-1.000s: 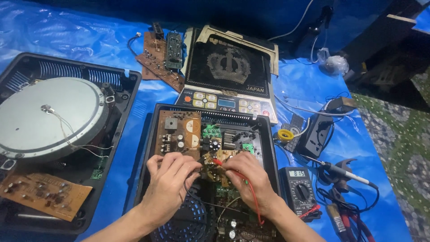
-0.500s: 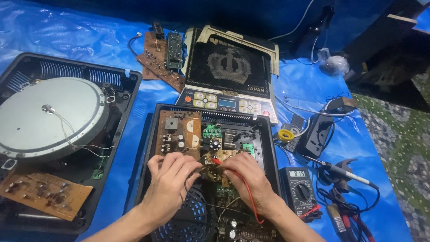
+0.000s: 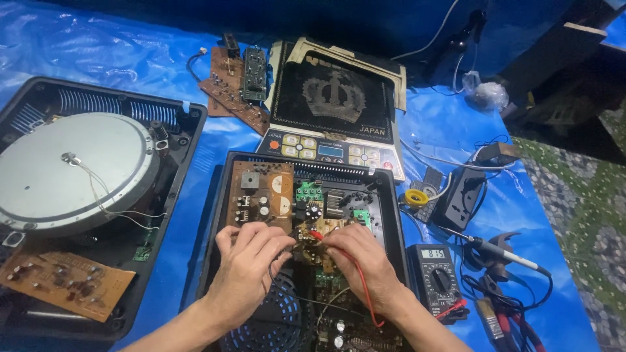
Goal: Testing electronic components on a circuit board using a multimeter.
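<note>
Nothing is shifting since earlier: at lower centre, my left hand [image 3: 244,264] and right hand [image 3: 358,257] are pinching probes against the circuit board [image 3: 306,228], steadying contact while reading the multimeter [image 3: 435,277].

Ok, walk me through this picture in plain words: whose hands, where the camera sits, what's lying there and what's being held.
The picture comes from a camera worn on a person's head, looking down at their own two bare hands. They work over an opened black appliance case that holds a brown circuit board and a round fan grille. The left hand pinches a black probe lead against the board; the right hand presses a red probe onto it, its red wire running back along the wrist. Those leads appear to belong to the digital multimeter at the right. Everything lies on a blue plastic sheet. On the left sits a second open case with a large round silver coil disc and a loose brown board. Farther back lies a black glass top panel; at the right a soldering iron.
</note>
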